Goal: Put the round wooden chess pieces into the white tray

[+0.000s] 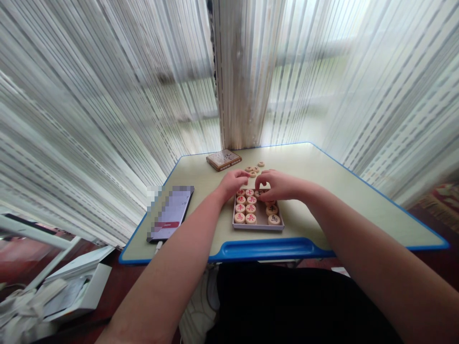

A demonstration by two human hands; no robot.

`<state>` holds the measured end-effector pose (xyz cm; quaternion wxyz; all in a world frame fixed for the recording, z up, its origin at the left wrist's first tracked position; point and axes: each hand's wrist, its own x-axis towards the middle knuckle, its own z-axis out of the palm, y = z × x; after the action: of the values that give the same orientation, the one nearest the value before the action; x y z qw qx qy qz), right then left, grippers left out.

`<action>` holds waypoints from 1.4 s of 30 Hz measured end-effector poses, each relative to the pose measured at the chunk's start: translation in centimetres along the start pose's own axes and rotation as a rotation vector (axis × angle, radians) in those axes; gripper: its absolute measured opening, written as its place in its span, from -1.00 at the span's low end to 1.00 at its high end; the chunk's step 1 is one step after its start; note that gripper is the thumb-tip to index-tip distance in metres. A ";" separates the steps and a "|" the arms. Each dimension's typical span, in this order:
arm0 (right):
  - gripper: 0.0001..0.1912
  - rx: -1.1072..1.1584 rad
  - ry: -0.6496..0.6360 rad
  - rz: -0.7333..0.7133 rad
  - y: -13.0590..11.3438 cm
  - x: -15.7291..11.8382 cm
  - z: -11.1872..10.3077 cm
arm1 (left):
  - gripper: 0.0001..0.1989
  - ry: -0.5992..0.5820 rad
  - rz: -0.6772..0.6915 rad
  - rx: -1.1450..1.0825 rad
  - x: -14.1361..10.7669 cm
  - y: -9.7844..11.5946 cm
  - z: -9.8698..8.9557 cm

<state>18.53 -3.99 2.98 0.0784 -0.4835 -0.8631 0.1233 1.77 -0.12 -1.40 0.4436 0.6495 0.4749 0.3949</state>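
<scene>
a pale tabletop (322, 191) with a blue rim and a blue moulded lip at the near edge stands in a corner of sheer white striped curtains (89, 105), daylight coming through them. a phone (171, 213) lies near the tabletop's left edge, its long axis running away from the person, and a small brown box lid (224, 159) sits at the far side. beside it lie a few loose wooden discs (254, 170).

the shallow tray (258, 225) of round wooden pieces sits near the middle of the near edge, its long axis running away from the person, its short side facing the blue lip. the pieces (245, 209) lie flat in rows, red and dark characters face up.

the left hand (233, 184) rests at the tray's far left corner, fingers curled together; whether they pinch a piece cannot be told. the right hand (279, 185) hovers over the tray's far right part, fingers (261, 181) bent down close together over the far row, their tips hiding what they touch. the two hands are just apart, the tray's far end beneath them.
</scene>
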 end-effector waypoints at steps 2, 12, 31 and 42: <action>-0.76 0.003 -0.011 0.019 -0.1 0.0 -0.1 | -0.74 0.003 0.006 0.001 0.1 -0.1 0.0; -0.79 0.056 -0.025 -0.016 -0.1 -0.1 -0.3 | -0.72 -0.002 0.001 -0.004 -0.1 -0.2 -0.1; -0.64 -0.064 0.202 0.004 4.4 3.7 2.1 | -0.70 -0.012 0.128 0.106 0.8 -0.8 -0.5; -0.68 -0.183 0.252 0.156 4.5 2.4 1.9 | -0.73 -0.017 0.197 0.174 1.2 -1.6 -0.7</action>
<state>20.47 0.07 -0.14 0.1317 -0.5657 -0.8139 -0.0117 0.93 1.42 -2.59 0.3489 0.7323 0.4374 0.3882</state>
